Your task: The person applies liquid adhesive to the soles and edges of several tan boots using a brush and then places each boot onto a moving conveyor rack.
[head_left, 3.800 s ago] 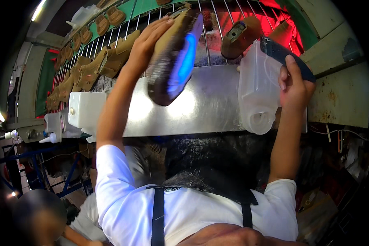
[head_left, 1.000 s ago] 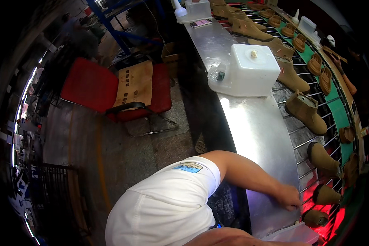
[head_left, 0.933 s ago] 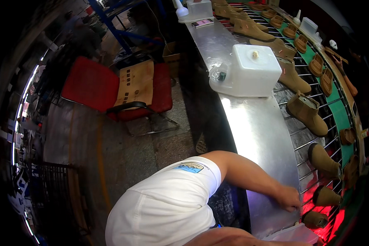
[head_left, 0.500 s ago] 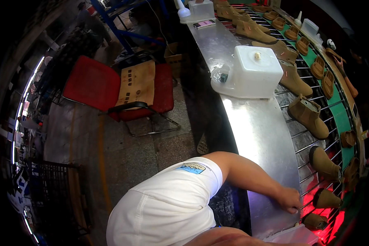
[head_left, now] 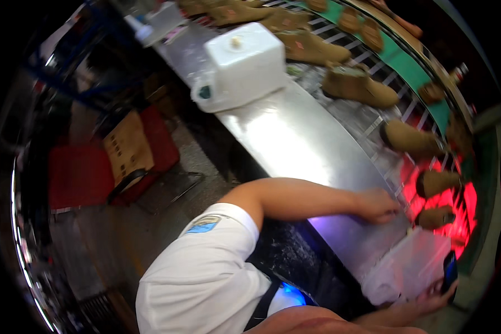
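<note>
The left hand (head_left: 376,205) rests fingers-down on the far edge of the steel ledge (head_left: 295,145), just beside the wire conveyor (head_left: 398,114) and short of the nearest tan boot (head_left: 435,217) in the red glow — it grips nothing. The right hand (head_left: 428,300), low at the right, is closed around a translucent plastic jug (head_left: 409,267) and a dark-handled tool (head_left: 450,270). The step looks like a reach for that boot; the left fingers would need to clear the ledge and close on it.
</note>
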The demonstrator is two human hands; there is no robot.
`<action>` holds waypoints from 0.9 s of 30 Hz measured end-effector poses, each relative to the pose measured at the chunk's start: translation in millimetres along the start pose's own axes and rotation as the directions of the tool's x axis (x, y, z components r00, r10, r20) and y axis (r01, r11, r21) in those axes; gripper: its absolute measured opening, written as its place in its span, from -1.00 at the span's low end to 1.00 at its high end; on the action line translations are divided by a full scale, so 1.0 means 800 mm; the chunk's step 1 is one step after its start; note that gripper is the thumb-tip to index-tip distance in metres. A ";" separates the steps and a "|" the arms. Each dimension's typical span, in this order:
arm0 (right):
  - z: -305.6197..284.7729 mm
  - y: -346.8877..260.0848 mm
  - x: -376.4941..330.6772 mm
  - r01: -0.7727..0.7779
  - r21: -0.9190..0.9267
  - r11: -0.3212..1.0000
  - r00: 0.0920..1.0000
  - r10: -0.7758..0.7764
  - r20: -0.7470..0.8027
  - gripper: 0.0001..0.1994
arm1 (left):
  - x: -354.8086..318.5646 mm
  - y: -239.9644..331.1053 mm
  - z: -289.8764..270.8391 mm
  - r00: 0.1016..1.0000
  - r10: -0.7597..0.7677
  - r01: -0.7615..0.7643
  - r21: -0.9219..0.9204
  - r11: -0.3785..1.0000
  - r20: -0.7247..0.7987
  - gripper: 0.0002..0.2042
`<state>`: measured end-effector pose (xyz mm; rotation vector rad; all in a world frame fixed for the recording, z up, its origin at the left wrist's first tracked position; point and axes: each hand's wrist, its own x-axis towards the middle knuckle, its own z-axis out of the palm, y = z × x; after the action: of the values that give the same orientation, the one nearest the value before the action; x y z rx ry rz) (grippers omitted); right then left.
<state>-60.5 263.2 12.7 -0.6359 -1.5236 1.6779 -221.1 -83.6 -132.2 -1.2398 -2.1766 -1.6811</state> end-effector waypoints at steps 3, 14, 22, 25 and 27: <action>0.066 -0.029 -0.053 0.030 0.010 0.999 0.993 -0.029 -0.114 -0.67 | 0.010 -0.002 0.006 0.999 0.021 -0.021 0.004 1.000 0.028 -0.86; 0.068 -0.032 -0.066 0.020 0.047 0.999 1.000 -0.020 0.011 -0.67 | 0.005 0.009 -0.001 0.998 -0.016 0.012 0.062 0.998 0.062 -0.78; 0.086 -0.031 -0.068 0.027 0.050 0.998 0.999 -0.027 -0.018 -0.65 | 0.004 0.006 -0.012 0.996 -0.066 0.063 0.055 0.997 0.056 -0.81; 0.086 -0.028 -0.063 0.042 0.055 0.998 0.999 -0.041 -0.014 -0.64 | 0.011 0.021 -0.034 0.996 -0.028 0.034 0.071 0.997 -0.086 -0.81; 0.090 -0.033 -0.070 0.074 0.038 0.997 0.997 -0.072 -0.042 -0.64 | 0.039 0.044 -0.070 0.978 0.035 -0.011 0.119 0.993 -0.204 -0.81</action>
<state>-79.2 175.1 43.1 -0.5828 -1.4645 1.6268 -238.7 -113.6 -67.6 -1.0090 -2.0957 -1.5702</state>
